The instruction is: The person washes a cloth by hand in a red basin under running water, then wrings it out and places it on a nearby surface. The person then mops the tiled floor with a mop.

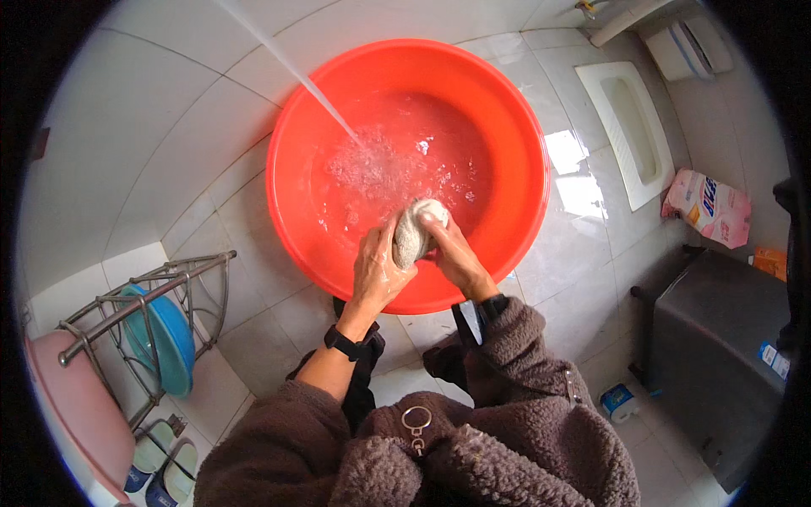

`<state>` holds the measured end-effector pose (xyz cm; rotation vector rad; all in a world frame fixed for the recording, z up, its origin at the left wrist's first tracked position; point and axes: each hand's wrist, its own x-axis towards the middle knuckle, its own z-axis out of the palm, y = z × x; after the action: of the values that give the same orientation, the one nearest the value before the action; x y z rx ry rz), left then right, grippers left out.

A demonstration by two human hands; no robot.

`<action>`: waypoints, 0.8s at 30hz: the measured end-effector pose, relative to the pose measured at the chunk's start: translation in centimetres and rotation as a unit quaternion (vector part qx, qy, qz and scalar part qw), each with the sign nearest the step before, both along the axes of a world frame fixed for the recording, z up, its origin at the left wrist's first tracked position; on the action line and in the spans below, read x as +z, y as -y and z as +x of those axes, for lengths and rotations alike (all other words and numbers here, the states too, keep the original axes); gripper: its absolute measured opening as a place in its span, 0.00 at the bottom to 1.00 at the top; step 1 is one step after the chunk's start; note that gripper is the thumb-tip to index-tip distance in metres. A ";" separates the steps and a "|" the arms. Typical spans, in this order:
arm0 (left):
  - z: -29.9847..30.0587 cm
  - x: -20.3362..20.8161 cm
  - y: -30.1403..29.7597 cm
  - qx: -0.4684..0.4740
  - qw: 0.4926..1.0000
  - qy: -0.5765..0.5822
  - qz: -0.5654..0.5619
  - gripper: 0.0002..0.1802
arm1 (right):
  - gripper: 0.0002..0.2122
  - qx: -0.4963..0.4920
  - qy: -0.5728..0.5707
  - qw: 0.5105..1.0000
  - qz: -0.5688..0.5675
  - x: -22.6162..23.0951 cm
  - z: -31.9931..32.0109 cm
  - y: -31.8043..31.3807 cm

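Observation:
Between my two hands is a bunched, greyish-white wet cloth, held over the near side of a large red plastic basin. My left hand grips it from the left, fingers curled behind it. On the other side, my right hand presses its thumb on top of the cloth; the other fingers are mostly hidden. A stream of water falls from the upper left into the basin, where the water bubbles and splashes.
At left, a metal rack holds a blue basin, with a pink basin and slippers nearby. A squat toilet, a pink package and a dark bin-like box stand at right. The tiled floor looks wet.

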<state>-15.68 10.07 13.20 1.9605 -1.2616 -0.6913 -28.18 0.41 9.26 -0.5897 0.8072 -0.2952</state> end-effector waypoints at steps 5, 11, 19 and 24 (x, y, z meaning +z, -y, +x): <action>-0.3 -0.6 0.4 0.132 0.974 -0.186 -0.008 0.41 | 0.31 -0.122 0.076 0.966 0.213 0.2 -2.6 -2.7; 1.8 -2.0 1.2 0.221 0.975 -0.015 -0.007 0.36 | 0.29 -0.130 -0.075 0.984 0.100 1.9 -6.5 -4.4; 9.7 0.7 -4.8 0.173 0.979 0.054 0.096 0.34 | 0.22 -0.137 -0.200 0.962 -0.127 9.3 -12.2 0.2; 13.9 7.1 -12.0 0.170 0.963 0.065 0.201 0.37 | 0.21 -0.102 -0.207 0.897 -0.377 19.8 -5.6 5.5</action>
<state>-1.75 22.09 20.32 2.5127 -0.8655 -0.6897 -33.76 -5.08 29.08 -1.3319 1.1721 -0.7067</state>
